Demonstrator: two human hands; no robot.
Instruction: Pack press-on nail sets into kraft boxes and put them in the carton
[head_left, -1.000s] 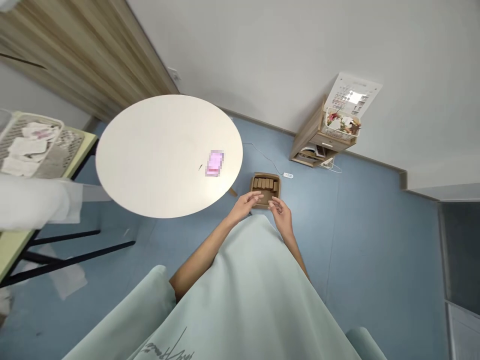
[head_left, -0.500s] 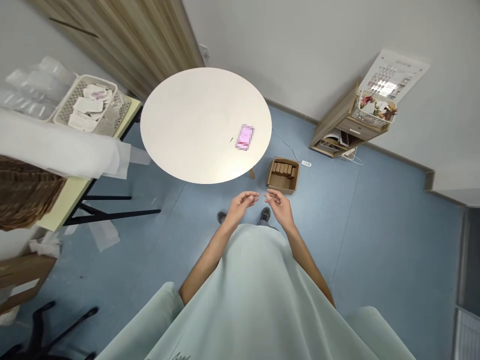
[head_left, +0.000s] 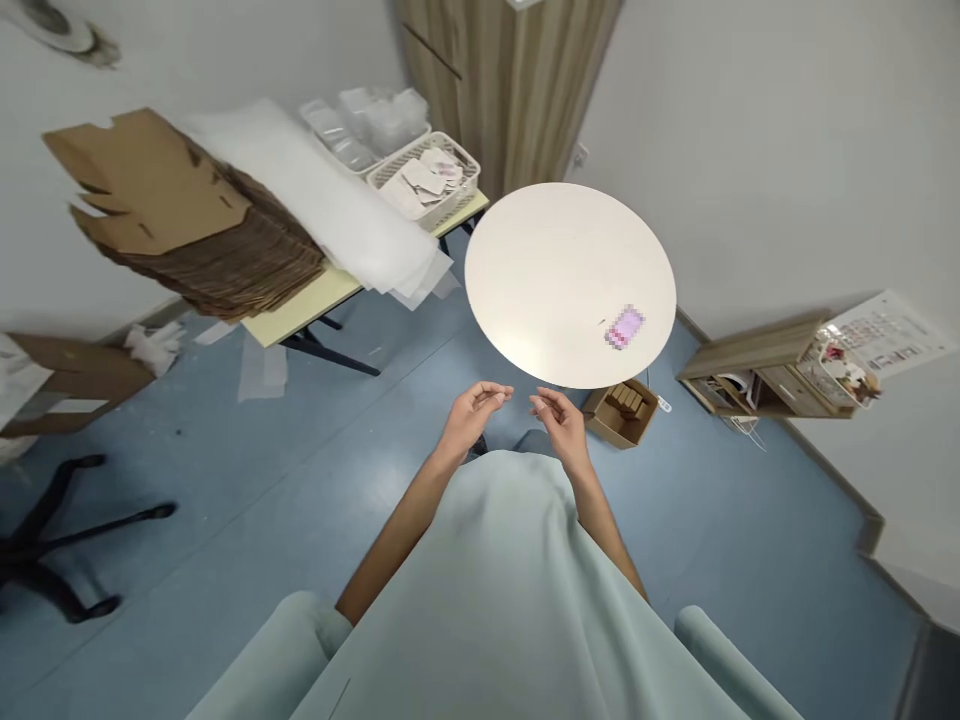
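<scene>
My left hand [head_left: 471,418] and my right hand [head_left: 561,425] are held out in front of my light green top [head_left: 510,580], a small gap between their fingertips. Both have loosely bent fingers and hold nothing. The round white table [head_left: 555,260] stands just beyond them. On its right part lies a pink-purple flat item [head_left: 625,327], blurred by large pixels. A tiny dark thin piece [head_left: 601,322] lies beside it. Nearest to my right hand is an open cardboard box [head_left: 619,415] on the floor, with several small brown blocks or packets inside.
To the left, a pale yellow table [head_left: 300,318] bears stacked flat cardboard [head_left: 195,220], a white foam roll [head_left: 322,200] and a white basket [head_left: 424,185] of cards. A black chair base [head_left: 52,540] stands at lower left. A wooden cabinet [head_left: 772,370] is at right.
My view has turned left, so the round table, box and cabinet now appear farther right, and more of the left table and cardboard stack shows. My hands keep nearly the same pose.
</scene>
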